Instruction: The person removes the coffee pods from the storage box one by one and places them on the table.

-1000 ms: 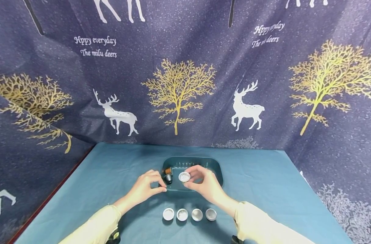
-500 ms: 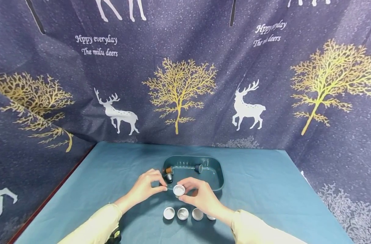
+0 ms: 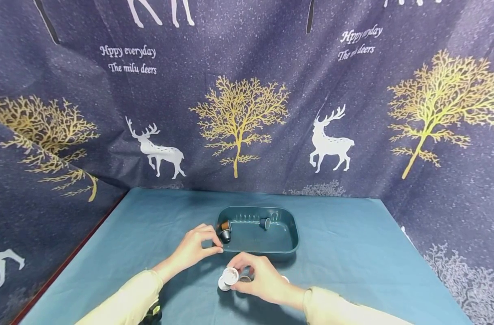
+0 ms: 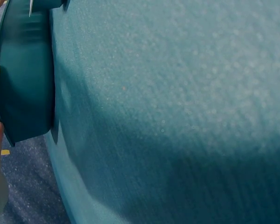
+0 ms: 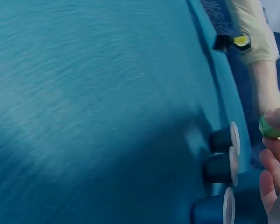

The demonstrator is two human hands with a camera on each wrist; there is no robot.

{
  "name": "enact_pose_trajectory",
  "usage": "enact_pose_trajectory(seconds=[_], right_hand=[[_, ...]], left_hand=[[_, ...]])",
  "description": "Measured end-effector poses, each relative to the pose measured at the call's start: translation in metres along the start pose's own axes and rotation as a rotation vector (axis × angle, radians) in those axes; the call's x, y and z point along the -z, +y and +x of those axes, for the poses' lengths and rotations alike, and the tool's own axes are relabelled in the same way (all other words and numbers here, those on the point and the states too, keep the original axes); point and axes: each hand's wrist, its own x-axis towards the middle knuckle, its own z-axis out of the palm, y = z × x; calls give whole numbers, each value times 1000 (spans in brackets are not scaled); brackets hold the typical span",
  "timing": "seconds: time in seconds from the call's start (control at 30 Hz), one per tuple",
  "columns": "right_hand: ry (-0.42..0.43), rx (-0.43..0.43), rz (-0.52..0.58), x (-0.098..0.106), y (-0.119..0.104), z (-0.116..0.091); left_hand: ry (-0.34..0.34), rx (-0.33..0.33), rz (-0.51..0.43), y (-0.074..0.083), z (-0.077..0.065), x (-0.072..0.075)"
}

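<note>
My right hand (image 3: pixel 263 279) pinches a green coffee capsule (image 5: pixel 269 129) between thumb and fingers, its silver lid turned up in the head view. It hangs above the left end of a row of standing capsules, partly covering the leftmost capsule (image 3: pixel 223 285). Most of that row is behind the hand; three dark bodies with pale lids show in the right wrist view, one a blue capsule (image 5: pixel 210 210). With thumb and fingers, my left hand (image 3: pixel 195 247) holds the front left corner of a dark green tray (image 3: pixel 259 252); the left wrist view catches its fingertips at the rim.
Inside the tray lie an orange-brown capsule (image 3: pixel 225 225) and a black capsule (image 3: pixel 226 236) at the left, and a dark blue capsule (image 3: pixel 265 223) near the back. A blue-green cloth (image 3: pixel 344 253) covers the table. Behind it hangs a deer-print curtain (image 3: pixel 271 149).
From over the tray, my right hand has come toward me and slightly left with the green capsule, now over the row. The left hand stays at the tray corner.
</note>
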Motion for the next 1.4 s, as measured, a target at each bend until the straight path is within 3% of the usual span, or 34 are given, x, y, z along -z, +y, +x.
enact_pose_trajectory(seconds=[0.2, 0.57, 0.93, 1.17, 1.4], right_hand=[[-9, 134, -114, -9, 5, -5], [18, 210, -311, -19, 8, -8], [-14, 245, -362, -27, 8, -11], [-16, 277, -404, -31, 11, -12], [-53, 235, -372, -32, 7, -14]], left_hand=[[-10, 3, 7, 0, -1, 1], [-12, -5, 11, -1, -1, 1], [18, -30, 10, 1, 0, 1], [-5, -5, 6, 2, 1, 2], [-1, -3, 2, 1, 0, 2]])
